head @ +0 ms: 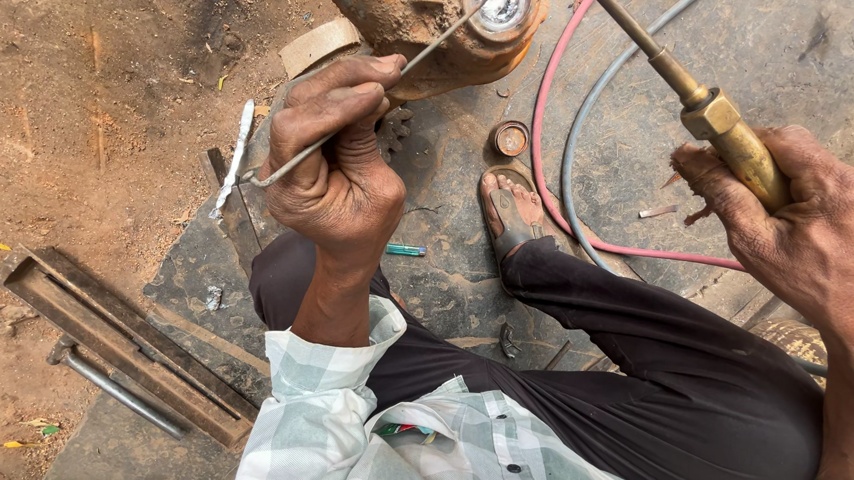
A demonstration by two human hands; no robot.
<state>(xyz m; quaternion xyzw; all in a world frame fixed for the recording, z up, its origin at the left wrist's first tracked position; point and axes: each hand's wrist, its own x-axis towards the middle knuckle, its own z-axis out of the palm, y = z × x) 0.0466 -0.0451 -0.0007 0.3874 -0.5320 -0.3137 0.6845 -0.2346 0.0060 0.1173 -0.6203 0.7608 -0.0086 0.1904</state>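
Gripping filler rod (434, 43), brass torch (724, 127)

Support: dark metal floor plate (444, 288) over bare dirt ground (91, 115). On the plate: red hose (544, 149) and grey hose (582, 132) looping at 1 o'clock; round rusty cap (510, 138) near 12; small green tube (406, 251) at centre; sandalled foot (510, 210) just right of centre. At 8 o'clock, rusted steel channel (121, 343) with a grey rod (119, 388) alongside. Silvery metal strip (235, 158) at 10 o'clock.
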